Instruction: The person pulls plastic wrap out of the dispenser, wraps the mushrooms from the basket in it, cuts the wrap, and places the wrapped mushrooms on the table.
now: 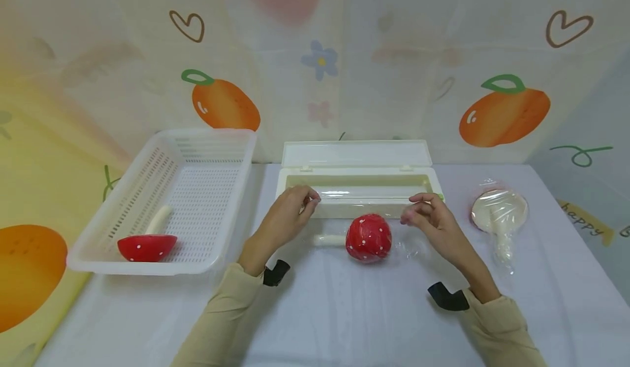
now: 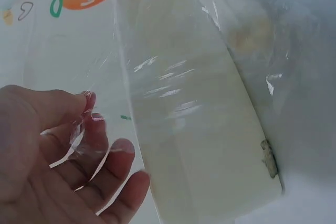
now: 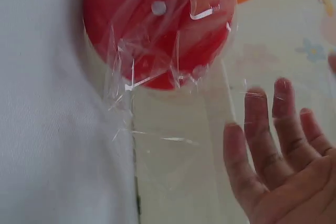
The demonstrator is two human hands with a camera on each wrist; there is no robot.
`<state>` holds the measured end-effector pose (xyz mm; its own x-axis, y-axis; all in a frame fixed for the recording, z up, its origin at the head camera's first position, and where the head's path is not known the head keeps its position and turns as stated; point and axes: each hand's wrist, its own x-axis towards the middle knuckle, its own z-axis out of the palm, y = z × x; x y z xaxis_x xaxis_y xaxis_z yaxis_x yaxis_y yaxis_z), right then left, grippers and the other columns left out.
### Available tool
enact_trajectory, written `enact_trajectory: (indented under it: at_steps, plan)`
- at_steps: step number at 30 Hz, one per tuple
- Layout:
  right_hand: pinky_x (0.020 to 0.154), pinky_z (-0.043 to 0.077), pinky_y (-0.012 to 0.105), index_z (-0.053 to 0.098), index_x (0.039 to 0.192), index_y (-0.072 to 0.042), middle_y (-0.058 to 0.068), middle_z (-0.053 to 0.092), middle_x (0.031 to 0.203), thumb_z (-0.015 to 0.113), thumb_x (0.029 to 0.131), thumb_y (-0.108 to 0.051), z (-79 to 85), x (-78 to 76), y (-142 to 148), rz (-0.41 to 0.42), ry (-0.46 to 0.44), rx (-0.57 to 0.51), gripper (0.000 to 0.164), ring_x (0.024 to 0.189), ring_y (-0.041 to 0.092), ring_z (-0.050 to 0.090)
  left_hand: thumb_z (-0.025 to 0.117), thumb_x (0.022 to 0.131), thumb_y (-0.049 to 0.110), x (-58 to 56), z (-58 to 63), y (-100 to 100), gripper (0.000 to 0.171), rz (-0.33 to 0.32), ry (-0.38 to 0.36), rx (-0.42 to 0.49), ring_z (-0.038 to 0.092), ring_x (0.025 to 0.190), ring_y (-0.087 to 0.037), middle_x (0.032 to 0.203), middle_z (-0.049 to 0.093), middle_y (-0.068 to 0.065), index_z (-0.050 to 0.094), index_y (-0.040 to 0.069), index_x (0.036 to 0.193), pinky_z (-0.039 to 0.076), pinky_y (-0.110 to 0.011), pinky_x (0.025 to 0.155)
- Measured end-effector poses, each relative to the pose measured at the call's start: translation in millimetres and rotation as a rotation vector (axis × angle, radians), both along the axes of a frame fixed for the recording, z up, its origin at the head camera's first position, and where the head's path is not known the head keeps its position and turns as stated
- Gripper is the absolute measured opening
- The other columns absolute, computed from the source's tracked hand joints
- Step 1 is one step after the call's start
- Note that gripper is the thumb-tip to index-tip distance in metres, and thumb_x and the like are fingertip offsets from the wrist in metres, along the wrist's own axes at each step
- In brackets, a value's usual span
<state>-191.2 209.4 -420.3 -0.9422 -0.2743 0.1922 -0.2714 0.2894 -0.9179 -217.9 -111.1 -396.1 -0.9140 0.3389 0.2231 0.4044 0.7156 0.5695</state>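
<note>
My left hand (image 1: 287, 211) pinches a corner of clear cling film (image 2: 86, 135) between thumb and finger, by the left front of a long white box (image 1: 359, 208) with its lid raised. Close to the box's right front corner, my right hand (image 1: 438, 225) has its fingers loosely spread, and no grip shows in the right wrist view. Between the hands a toy mushroom (image 1: 369, 238) lies on its side, its red, white-dotted cap covered in crinkled film and its pale stem pointing left.
A white perforated basket (image 1: 241, 192) stands at the left, with a bare red-capped toy mushroom (image 1: 147, 246) inside. To the right lies another mushroom (image 1: 499, 214) in clear film, pale underside up. A printed cloth (image 1: 374, 93) hangs behind the table.
</note>
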Motion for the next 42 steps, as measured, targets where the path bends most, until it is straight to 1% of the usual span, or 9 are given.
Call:
enact_trajectory:
  at_steps: [4,7,15,22,27,32,36,39,42]
  plan:
    - [0.096,0.052,0.032,0.042,0.134,-0.002,0.011,0.059,0.105,0.079,0.084,-0.017,1.0,6.7,-8.5,-0.046,-0.064,0.165,0.064,0.103,0.02,0.059,0.057,0.095,0.008,3.5,-2.0,2.3,0.012,-0.008,0.05,0.029,0.061,0.098,-0.025,0.098,0.069,-0.008,0.068,0.004,0.098,0.051,-0.04,0.088]
    - [0.093,0.052,0.046,0.048,0.13,-0.005,0.015,0.057,0.109,0.086,0.076,-0.023,-2.2,9.5,-14.9,-0.053,-0.059,0.237,0.068,0.106,0.029,0.057,0.056,0.094,0.007,8.8,-2.6,2.7,0.012,-0.062,0.017,0.096,0.062,0.097,-0.024,0.096,0.068,-0.006,0.067,0.003,0.097,0.052,-0.04,0.09]
    - [0.071,0.055,0.023,0.066,0.095,-0.01,0.003,0.066,0.09,0.087,0.074,-0.009,-9.9,9.4,-21.4,-0.019,0.158,0.281,0.03,0.08,0.014,0.058,0.066,0.091,0.003,23.0,-11.1,3.1,0.009,-0.296,-0.102,0.184,0.06,0.082,-0.01,0.092,0.068,-0.004,0.069,0.002,0.099,0.054,-0.021,0.074]
    - [0.072,0.057,0.019,0.069,0.087,-0.014,-0.003,0.069,0.085,0.081,0.08,-0.008,-7.6,11.2,-18.1,0.09,0.123,0.306,0.015,0.079,0.003,0.065,0.065,0.089,-0.001,31.7,-31.2,11.1,0.017,-0.399,-0.248,0.064,0.058,0.081,-0.007,0.096,0.072,-0.005,0.073,0.005,0.103,0.052,-0.02,0.075]
    - [0.078,0.057,0.022,0.07,0.094,-0.012,-0.001,0.072,0.09,0.075,0.088,-0.019,-7.4,10.5,-12.9,0.125,0.03,0.308,0.011,0.085,0.006,0.068,0.065,0.092,0.003,33.4,-40.8,20.2,0.021,-0.415,-0.235,-0.104,0.065,0.095,-0.012,0.103,0.074,0.0,0.075,0.01,0.108,0.053,-0.026,0.09]
    - [0.076,0.058,0.023,0.063,0.109,-0.004,0.009,0.07,0.097,0.066,0.096,-0.018,-13.7,5.4,-12.9,0.067,-0.081,0.253,0.019,0.085,0.013,0.069,0.067,0.094,0.013,34.0,-41.5,23.2,0.017,-0.373,-0.243,-0.133,0.066,0.096,-0.01,0.101,0.074,0.003,0.074,0.012,0.109,0.053,-0.028,0.093]
    - [0.072,0.057,0.019,0.056,0.114,0.001,0.015,0.066,0.101,0.075,0.088,-0.016,-17.3,2.4,-15.5,0.027,-0.152,0.228,0.035,0.082,0.019,0.069,0.072,0.09,0.015,32.9,-38.8,23.8,0.01,-0.238,-0.171,-0.137,0.059,0.087,-0.01,0.091,0.067,0.003,0.07,0.014,0.1,0.052,-0.027,0.081]
    - [0.074,0.055,0.021,0.053,0.116,0.001,0.017,0.062,0.106,0.078,0.086,-0.019,-18.4,1.7,-16.8,0.01,-0.175,0.262,0.044,0.089,0.021,0.065,0.079,0.084,0.016,29.7,-39.0,25.2,0.025,-0.129,-0.062,-0.184,0.054,0.095,-0.017,0.098,0.062,-0.002,0.064,0.013,0.104,0.05,-0.032,0.083]
    - [0.079,0.052,0.027,0.051,0.122,0.001,0.018,0.058,0.115,0.08,0.083,-0.027,-19.2,2.3,-17.3,0.018,-0.191,0.324,0.056,0.101,0.026,0.057,0.083,0.08,0.018,26.7,-42.3,27.5,0.045,-0.086,-0.009,-0.263,0.054,0.11,-0.024,0.115,0.063,-0.007,0.06,0.012,0.119,0.046,-0.041,0.091]
